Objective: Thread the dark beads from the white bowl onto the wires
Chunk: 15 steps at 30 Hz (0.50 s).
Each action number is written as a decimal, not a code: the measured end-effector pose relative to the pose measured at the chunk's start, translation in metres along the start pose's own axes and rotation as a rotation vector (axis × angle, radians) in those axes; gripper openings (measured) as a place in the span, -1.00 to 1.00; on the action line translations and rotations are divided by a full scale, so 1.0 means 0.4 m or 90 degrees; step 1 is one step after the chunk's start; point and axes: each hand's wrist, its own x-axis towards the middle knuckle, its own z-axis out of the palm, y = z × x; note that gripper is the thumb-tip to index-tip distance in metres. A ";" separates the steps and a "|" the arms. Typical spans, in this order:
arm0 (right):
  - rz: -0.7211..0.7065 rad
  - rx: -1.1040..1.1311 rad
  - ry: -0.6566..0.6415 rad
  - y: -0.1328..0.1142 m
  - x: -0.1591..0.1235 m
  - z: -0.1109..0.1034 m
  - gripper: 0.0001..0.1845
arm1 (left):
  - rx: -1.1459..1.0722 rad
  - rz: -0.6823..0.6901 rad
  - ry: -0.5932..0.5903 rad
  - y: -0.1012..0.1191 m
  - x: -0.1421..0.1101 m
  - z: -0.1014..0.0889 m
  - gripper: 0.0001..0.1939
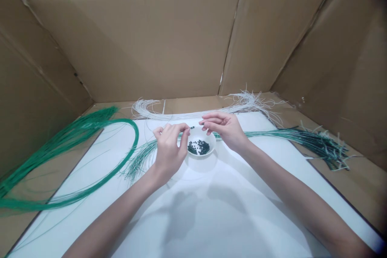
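A small white bowl [214, 145] stands mid-table with many loose dark green beads [203, 147] in it. Above its left rim, my left hand [171, 145] is closed in a pinch on a thin strand, which barely shows. A few dark beads [192, 127] sit in a row just beyond those fingertips, seemingly on the strand. My right hand [225, 129], over the bowl's right rim, pinches a single dark bead [202, 123] between thumb and fingers. A small gap separates the two hands.
A bundle of green strands with dark beads [314, 143] runs behind the bowl, beads to the right. Plain green strands [133, 145] curve at the left. White strands [193, 115] lie along the back. Cardboard walls [187, 44] enclose the white table [242, 217].
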 end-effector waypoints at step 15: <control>-0.030 0.005 0.008 -0.002 -0.004 0.004 -0.77 | -0.004 0.002 -0.019 0.005 -0.001 -0.002 -0.92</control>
